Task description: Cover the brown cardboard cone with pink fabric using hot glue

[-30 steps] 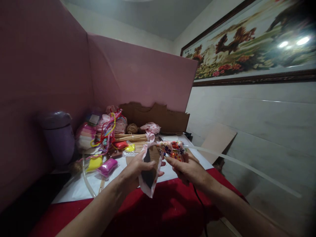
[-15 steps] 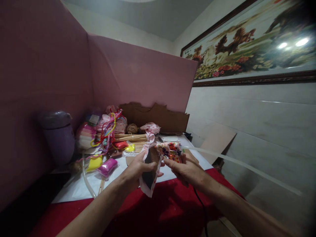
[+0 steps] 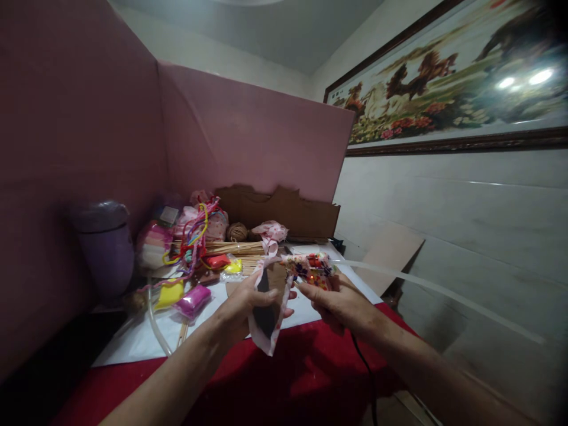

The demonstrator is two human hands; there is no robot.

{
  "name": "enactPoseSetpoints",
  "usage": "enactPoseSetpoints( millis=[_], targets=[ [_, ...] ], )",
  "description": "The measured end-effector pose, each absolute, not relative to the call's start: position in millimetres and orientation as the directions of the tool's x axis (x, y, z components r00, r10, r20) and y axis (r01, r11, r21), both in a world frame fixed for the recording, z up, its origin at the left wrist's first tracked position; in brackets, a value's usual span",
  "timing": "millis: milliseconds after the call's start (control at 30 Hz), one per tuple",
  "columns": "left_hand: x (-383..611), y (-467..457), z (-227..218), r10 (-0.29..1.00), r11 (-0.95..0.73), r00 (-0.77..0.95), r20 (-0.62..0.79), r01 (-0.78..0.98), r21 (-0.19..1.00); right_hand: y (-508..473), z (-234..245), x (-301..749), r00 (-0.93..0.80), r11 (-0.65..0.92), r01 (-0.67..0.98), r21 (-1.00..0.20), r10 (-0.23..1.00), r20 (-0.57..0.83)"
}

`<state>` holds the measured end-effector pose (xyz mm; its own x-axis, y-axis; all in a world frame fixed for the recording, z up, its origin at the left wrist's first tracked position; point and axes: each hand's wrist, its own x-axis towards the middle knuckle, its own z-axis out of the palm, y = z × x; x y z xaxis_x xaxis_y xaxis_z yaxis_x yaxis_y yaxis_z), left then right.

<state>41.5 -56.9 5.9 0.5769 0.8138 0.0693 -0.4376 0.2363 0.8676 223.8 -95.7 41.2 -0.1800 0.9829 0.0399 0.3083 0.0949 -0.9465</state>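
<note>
My left hand (image 3: 247, 303) grips a dark flat piece edged with pale pink-patterned fabric (image 3: 267, 318), thumb on its face and fingers behind. The piece is held tilted above the table's front part. My right hand (image 3: 344, 303) is wrapped round a hot glue gun (image 3: 314, 266) covered in a colourful flowery pattern. A long translucent glue stick (image 3: 412, 279) runs out of the gun's back to the right, and a black cord (image 3: 368, 370) hangs below my hand. The gun's nose points left, close to the upper right edge of the piece; whether it touches, I cannot tell.
Behind my hands lie bundled thin wooden sticks (image 3: 222, 248), a twine ball (image 3: 237, 231) and pink fabric (image 3: 270, 231). Purple (image 3: 193, 302) and yellow (image 3: 170, 293) packets lie left, near a purple lidded container (image 3: 106, 251). Torn cardboard (image 3: 284, 213) stands at the back.
The glue gun and my right hand have shifted slightly right, away from the piece's edge. The fabric-edged piece has turned a little, showing more of its face. Both hands keep their hold.
</note>
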Motion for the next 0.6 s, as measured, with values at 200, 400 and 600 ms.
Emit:
enactPoseSetpoints(
  millis=[200,400,600],
  targets=[
    [38.4,-55.3,5.8,0.792,0.289,0.608,0.06,-0.46,0.84,-96.1,44.0,227.3,-0.179,0.035,0.181,-0.983,0.984,0.002],
    [37.8,-53.7,5.9,0.761,0.358,0.646,0.056,-0.49,0.795,-96.8,40.1,230.8,-0.12,0.039,0.083,-0.996,0.992,0.029],
    [39.3,-57.9,4.9,0.735,0.281,0.672,0.086,-0.418,0.864,-86.7,32.8,239.9,0.141,0.232,0.269,-0.935,0.951,0.276]
  ],
)
